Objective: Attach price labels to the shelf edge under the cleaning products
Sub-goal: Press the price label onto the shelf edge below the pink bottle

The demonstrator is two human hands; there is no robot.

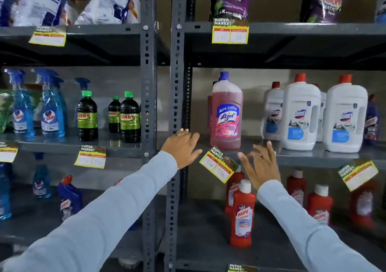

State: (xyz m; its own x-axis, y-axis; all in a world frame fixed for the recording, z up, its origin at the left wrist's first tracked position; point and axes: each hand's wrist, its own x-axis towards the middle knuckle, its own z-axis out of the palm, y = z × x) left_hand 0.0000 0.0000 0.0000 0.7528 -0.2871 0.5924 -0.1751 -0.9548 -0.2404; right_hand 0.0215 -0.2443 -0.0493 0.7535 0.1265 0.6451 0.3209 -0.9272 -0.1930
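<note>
A yellow and green price label (218, 164) hangs tilted on the grey shelf edge (313, 159) just below a pink Lizol bottle (226, 113). My left hand (182, 146) is spread flat to the left of the label, fingertips close to its corner. To the label's right, my right hand (260, 163) has its fingers apart and holds nothing. Neither hand grips the label. Other labels hang under the green-capped bottles (90, 156), under the white Domex jugs (357, 174) and on the upper shelf (230, 31).
Grey slotted uprights (176, 83) stand between the two shelf bays. Blue spray bottles (52, 108) and dark Sunny bottles (129, 118) fill the left bay. White Domex jugs (300, 113) stand at the right. Red Harpic bottles (242, 213) sit on the shelf below my hands.
</note>
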